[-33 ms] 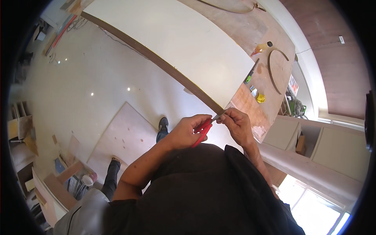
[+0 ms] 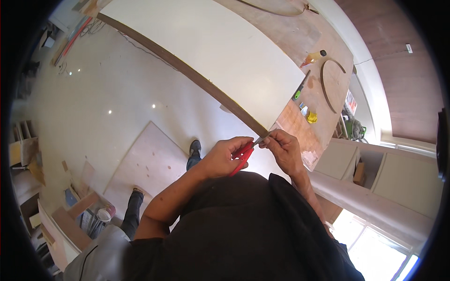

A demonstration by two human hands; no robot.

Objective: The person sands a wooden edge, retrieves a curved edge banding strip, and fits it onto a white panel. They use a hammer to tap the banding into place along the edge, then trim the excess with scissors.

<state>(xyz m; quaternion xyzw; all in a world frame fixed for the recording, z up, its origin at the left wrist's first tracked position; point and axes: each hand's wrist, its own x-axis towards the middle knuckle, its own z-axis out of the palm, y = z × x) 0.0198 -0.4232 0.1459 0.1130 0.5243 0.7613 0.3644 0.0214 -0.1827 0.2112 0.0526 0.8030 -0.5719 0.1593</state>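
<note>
My left hand point(image 2: 229, 157) grips red-handled scissors point(image 2: 243, 154), with fingers through the handles. Their metal blades point toward the near corner of a large white panel point(image 2: 211, 51). A brown edging strip point(image 2: 187, 72) runs along the panel's left edge down to that corner. There my right hand point(image 2: 284, 149) is closed, thumb and fingers pinching the strip's end right beside the scissor blades. The fingertips partly hide the strip's end and the blade tips.
Under the panel is a wooden worktable point(image 2: 328, 44), bearing a glue bottle point(image 2: 313, 58), a green-and-black tool point(image 2: 300, 89), a yellow crumpled thing point(image 2: 311, 117) and a curved strip offcut point(image 2: 323, 84). A flat board point(image 2: 145, 159) lies on the floor, with another person's leg point(image 2: 134, 210) beside it.
</note>
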